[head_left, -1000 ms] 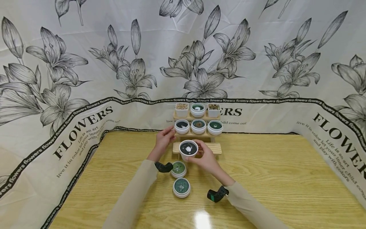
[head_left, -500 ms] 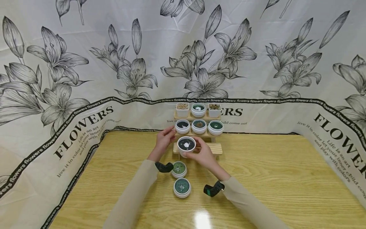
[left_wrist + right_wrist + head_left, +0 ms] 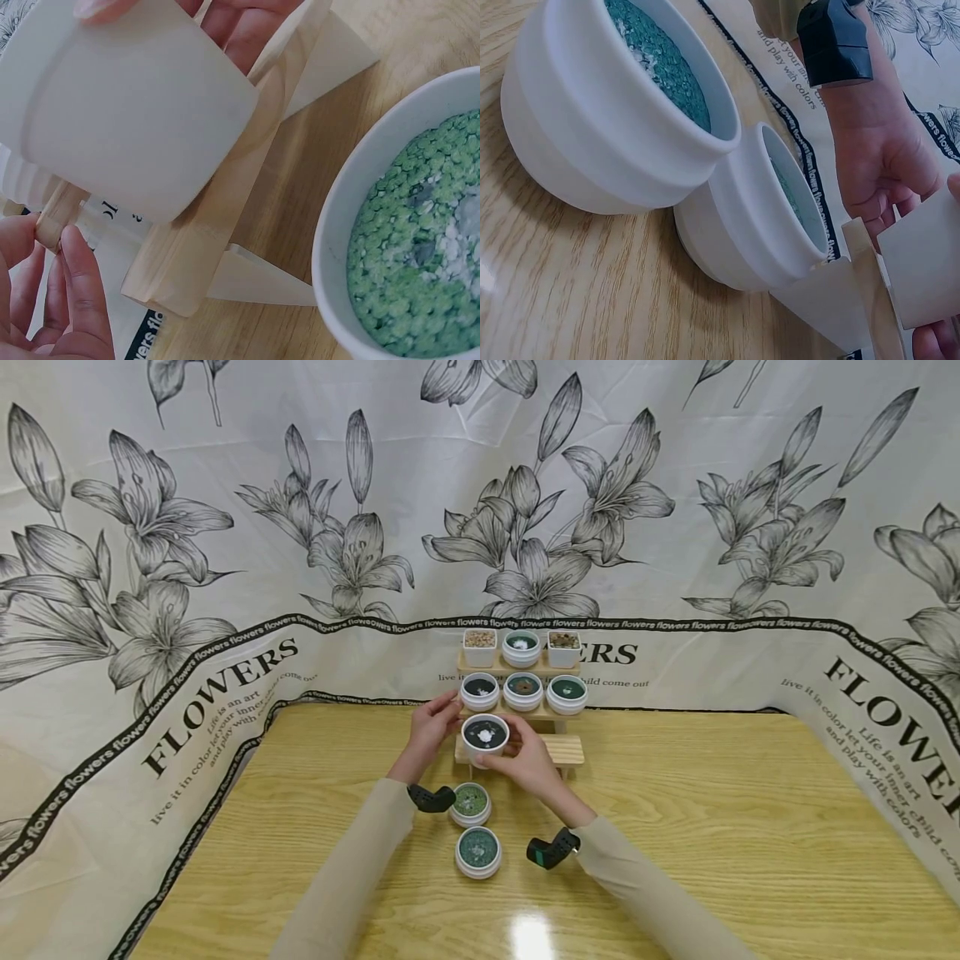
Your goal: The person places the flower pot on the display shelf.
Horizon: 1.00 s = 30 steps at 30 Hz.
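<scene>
My right hand [image 3: 523, 762] grips a white pot [image 3: 485, 735] by its side, thumb in front and fingers behind. Dark filling with a white clump in the middle fills this pot. In the left wrist view the pot's base is right over the left part of the lowest shelf [image 3: 172, 262] of a wooden tiered stand [image 3: 564, 748]. My left hand [image 3: 432, 725] pinches the left end of the stand's middle shelf [image 3: 58, 217] between thumb and fingers. The right wrist view shows the left hand [image 3: 889, 161] beyond the lowest shelf.
Two white pots with green filling, one nearer the stand [image 3: 470, 803] and one closer [image 3: 477, 852], stand on the wooden table [image 3: 675, 810]. Three round pots, including a middle one [image 3: 522, 691], fill the middle shelf. The top shelf holds two square pots and a round pot [image 3: 521, 648].
My right hand has carried the white pot left and slightly away from me, over the left part of the lowest shelf. The left hand keeps its place on the stand.
</scene>
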Available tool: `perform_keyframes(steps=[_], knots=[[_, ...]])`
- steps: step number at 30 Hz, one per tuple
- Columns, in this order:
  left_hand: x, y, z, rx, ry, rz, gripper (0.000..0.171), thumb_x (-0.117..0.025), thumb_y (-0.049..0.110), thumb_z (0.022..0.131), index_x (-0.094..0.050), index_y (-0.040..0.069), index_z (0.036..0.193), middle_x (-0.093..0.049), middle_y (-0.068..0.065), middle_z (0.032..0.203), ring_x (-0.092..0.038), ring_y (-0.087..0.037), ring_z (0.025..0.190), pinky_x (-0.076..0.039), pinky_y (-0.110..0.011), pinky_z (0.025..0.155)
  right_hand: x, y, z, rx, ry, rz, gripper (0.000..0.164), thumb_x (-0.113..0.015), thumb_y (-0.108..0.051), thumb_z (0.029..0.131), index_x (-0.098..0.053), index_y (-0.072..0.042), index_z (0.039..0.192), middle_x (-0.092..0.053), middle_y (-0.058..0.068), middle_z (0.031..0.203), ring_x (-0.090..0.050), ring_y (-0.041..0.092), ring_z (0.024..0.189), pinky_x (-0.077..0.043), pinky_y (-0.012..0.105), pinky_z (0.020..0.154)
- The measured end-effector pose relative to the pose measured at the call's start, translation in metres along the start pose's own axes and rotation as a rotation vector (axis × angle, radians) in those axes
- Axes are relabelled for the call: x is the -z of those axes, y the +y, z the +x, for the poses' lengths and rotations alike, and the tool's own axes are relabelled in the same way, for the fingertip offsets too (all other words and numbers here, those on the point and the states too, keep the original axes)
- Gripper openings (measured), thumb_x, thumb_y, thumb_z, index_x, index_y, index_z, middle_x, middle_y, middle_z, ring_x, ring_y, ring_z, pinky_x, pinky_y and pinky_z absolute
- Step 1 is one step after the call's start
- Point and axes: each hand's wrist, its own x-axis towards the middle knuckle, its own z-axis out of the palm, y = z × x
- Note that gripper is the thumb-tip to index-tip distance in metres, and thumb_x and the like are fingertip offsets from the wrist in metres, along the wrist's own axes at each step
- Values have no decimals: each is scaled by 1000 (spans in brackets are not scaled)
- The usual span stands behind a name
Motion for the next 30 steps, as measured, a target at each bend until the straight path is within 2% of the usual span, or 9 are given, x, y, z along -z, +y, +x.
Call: perform_keyframes(steps=[3, 9, 14, 22, 30], knots=[[1, 0, 0, 3, 1, 11, 37, -62, 4, 91, -60, -1, 128, -58, 1, 86, -60, -6, 70, -55, -14, 62, -1, 2, 1, -5, 4, 13, 68, -79, -2, 75, -47, -1, 134, -58, 22, 124, -58, 25, 107, -53, 23, 88], [1, -1, 0, -2, -2, 18, 37, -61, 4, 91, -60, 0, 128, -59, 1, 88, -60, -6, 70, -55, -13, 62, -4, 4, 3, -8, 12, 24, 66, -78, -1, 76, -47, 0, 134, -57, 23, 124, -57, 29, 110, -52, 30, 92], [1, 0, 0, -18, -6, 18, 36, -61, 3, 92, -59, -2, 128, -59, 1, 87, -60, -5, 69, -55, -14, 63, -5, 4, 4, -15, 16, 27, 67, -79, -1, 75, -47, -1, 134, -57, 21, 124, -56, 28, 110, -52, 31, 93], [0, 1, -3, -5, -9, 36, 37, -61, 5, 92, -59, 0, 129, -57, 0, 90, -60, -8, 74, -55, -14, 64, -5, 4, 4, -9, 22, 19, 70, -80, 0, 73, -46, -1, 134, -57, 21, 124, -57, 30, 109, -52, 32, 93], [2, 1, -1, -2, -16, 56, 37, -60, 7, 93, -59, 3, 130, -57, -1, 93, -60, -5, 73, -55, -14, 65, -5, 8, 6, -2, 28, 26, 69, -79, 2, 74, -45, 1, 134, -56, 24, 125, -57, 32, 110, -53, 33, 93]])
